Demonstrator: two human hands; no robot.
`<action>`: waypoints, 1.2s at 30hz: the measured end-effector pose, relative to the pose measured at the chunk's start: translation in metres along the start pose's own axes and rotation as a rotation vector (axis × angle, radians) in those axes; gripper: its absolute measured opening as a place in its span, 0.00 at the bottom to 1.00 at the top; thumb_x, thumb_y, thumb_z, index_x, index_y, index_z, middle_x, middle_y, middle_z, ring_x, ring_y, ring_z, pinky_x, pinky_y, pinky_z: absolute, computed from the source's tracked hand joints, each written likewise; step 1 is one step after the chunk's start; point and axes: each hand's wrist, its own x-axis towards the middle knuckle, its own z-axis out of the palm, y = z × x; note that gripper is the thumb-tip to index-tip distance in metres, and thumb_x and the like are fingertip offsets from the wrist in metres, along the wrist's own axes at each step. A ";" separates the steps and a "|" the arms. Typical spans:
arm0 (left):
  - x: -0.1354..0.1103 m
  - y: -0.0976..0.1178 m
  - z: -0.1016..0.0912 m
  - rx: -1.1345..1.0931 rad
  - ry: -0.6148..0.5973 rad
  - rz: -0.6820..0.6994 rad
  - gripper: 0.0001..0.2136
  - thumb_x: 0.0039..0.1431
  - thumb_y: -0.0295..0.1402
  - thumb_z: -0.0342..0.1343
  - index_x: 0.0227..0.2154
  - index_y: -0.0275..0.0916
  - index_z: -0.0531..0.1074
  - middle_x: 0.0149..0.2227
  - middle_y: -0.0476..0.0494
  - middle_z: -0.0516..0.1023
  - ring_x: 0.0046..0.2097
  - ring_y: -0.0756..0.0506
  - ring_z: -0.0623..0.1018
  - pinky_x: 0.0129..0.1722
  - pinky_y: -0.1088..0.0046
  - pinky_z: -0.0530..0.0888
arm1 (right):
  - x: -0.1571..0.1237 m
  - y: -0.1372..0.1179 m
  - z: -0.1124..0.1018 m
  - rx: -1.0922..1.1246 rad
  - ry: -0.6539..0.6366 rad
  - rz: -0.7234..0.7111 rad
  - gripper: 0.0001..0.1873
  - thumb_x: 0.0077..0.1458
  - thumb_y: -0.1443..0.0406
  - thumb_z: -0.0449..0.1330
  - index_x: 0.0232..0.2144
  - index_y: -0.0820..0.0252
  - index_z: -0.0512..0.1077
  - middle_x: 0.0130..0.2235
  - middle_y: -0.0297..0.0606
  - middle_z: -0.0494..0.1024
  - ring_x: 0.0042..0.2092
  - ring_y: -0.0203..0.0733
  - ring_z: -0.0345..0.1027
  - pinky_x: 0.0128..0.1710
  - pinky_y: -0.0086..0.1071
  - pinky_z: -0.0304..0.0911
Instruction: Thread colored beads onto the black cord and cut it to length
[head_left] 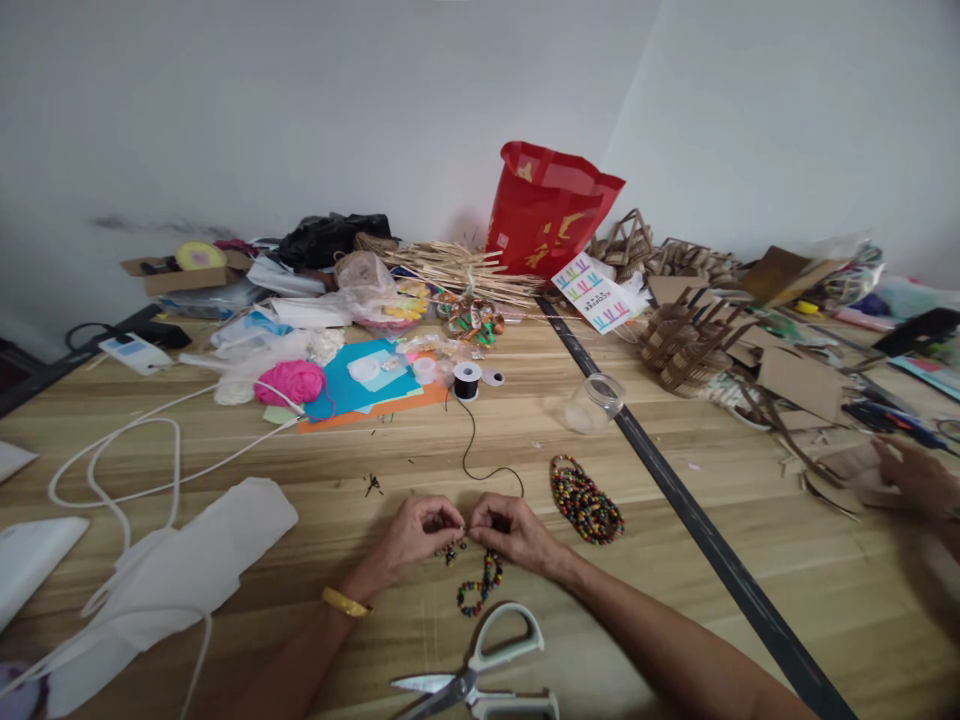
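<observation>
My left hand (426, 530), a gold bangle on its wrist, is closed in a pinch. Its fingertips nearly meet those of my right hand (514, 532), also pinched. What lies between the left fingertips is too small to make out. A black cord (471, 455) runs from a spool (466, 380) into my right hand. Just below the hands a strand of multicoloured beads (471, 598) curls on the table, with loose beads (450, 553) under the left fingers. Open scissors (465, 684) lie nearer to me. A coil of beaded strands (583, 502) rests right of my right hand.
Beyond the hands stand a clear jar (595, 403) and pink yarn (291, 382) beside blue sheets (352, 380). A red bag (551, 215) leans at the wall. Small woven baskets (679, 345) are at right, near another person's hand (919, 480). White cable (178, 460) loops on the left.
</observation>
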 end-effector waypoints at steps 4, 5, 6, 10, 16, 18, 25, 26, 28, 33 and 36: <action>0.000 0.001 -0.001 -0.010 -0.002 -0.003 0.03 0.44 0.27 0.58 0.24 0.34 0.75 0.24 0.45 0.77 0.28 0.49 0.75 0.30 0.76 0.70 | 0.000 -0.002 0.000 -0.019 0.000 0.013 0.12 0.50 0.59 0.61 0.24 0.64 0.69 0.23 0.31 0.64 0.26 0.31 0.55 0.25 0.25 0.53; 0.000 0.002 -0.001 -0.014 0.000 -0.006 0.03 0.44 0.27 0.58 0.24 0.34 0.75 0.24 0.45 0.77 0.29 0.49 0.75 0.30 0.76 0.71 | 0.000 -0.002 0.000 -0.017 0.000 0.017 0.12 0.50 0.59 0.61 0.25 0.64 0.68 0.23 0.31 0.64 0.25 0.31 0.55 0.25 0.25 0.52; -0.001 0.002 -0.001 -0.016 0.002 -0.008 0.03 0.44 0.27 0.58 0.24 0.34 0.75 0.24 0.45 0.77 0.29 0.49 0.75 0.30 0.76 0.71 | 0.000 -0.002 0.000 -0.012 -0.001 0.019 0.12 0.50 0.59 0.61 0.25 0.64 0.68 0.23 0.30 0.64 0.25 0.31 0.55 0.25 0.25 0.52; -0.001 0.003 -0.001 -0.016 -0.002 -0.012 0.03 0.44 0.27 0.59 0.24 0.34 0.75 0.25 0.45 0.77 0.29 0.48 0.75 0.30 0.75 0.71 | 0.000 -0.001 0.000 -0.002 0.001 0.010 0.13 0.50 0.59 0.61 0.25 0.64 0.69 0.23 0.31 0.64 0.25 0.31 0.55 0.25 0.25 0.52; 0.000 0.001 -0.001 -0.004 -0.001 -0.003 0.04 0.44 0.29 0.59 0.24 0.34 0.76 0.24 0.45 0.78 0.28 0.48 0.75 0.30 0.76 0.71 | 0.000 0.000 0.000 0.000 0.001 0.005 0.13 0.50 0.59 0.61 0.25 0.65 0.69 0.23 0.30 0.64 0.25 0.31 0.54 0.25 0.24 0.52; 0.000 0.002 -0.001 0.005 -0.004 0.000 0.04 0.44 0.29 0.59 0.24 0.34 0.76 0.25 0.45 0.78 0.29 0.48 0.75 0.30 0.76 0.71 | 0.000 0.000 0.000 0.004 -0.003 0.005 0.13 0.50 0.59 0.61 0.25 0.65 0.69 0.23 0.30 0.64 0.25 0.30 0.54 0.25 0.24 0.52; -0.002 0.006 -0.002 0.038 0.004 0.015 0.03 0.45 0.28 0.59 0.24 0.35 0.77 0.26 0.45 0.79 0.29 0.48 0.76 0.30 0.76 0.71 | 0.000 -0.001 0.000 -0.009 -0.005 0.012 0.13 0.50 0.59 0.61 0.25 0.65 0.69 0.23 0.30 0.64 0.25 0.30 0.54 0.25 0.24 0.52; -0.002 0.006 -0.002 0.043 0.003 0.017 0.03 0.45 0.28 0.59 0.24 0.35 0.77 0.26 0.45 0.79 0.30 0.48 0.76 0.30 0.76 0.71 | 0.000 -0.001 0.000 -0.008 -0.005 0.015 0.13 0.50 0.59 0.61 0.25 0.64 0.69 0.23 0.30 0.64 0.25 0.30 0.54 0.25 0.24 0.51; -0.002 0.006 -0.002 0.051 -0.003 0.021 0.03 0.45 0.28 0.59 0.24 0.35 0.77 0.26 0.45 0.79 0.30 0.48 0.76 0.31 0.76 0.71 | 0.000 -0.002 0.000 -0.002 -0.004 0.017 0.13 0.50 0.58 0.61 0.25 0.64 0.69 0.23 0.30 0.64 0.25 0.30 0.54 0.24 0.24 0.52; -0.001 0.006 -0.002 0.055 -0.007 0.027 0.03 0.45 0.27 0.59 0.24 0.35 0.77 0.26 0.45 0.78 0.30 0.48 0.76 0.31 0.75 0.71 | 0.000 0.000 0.000 -0.002 -0.003 0.012 0.13 0.50 0.58 0.61 0.25 0.64 0.69 0.23 0.30 0.65 0.26 0.31 0.55 0.25 0.24 0.53; -0.001 0.004 -0.002 0.057 -0.012 0.023 0.03 0.45 0.27 0.59 0.24 0.35 0.77 0.26 0.44 0.78 0.30 0.48 0.76 0.32 0.75 0.71 | 0.000 0.002 -0.001 -0.008 -0.009 0.008 0.12 0.51 0.59 0.61 0.26 0.65 0.68 0.23 0.31 0.65 0.26 0.31 0.55 0.25 0.24 0.52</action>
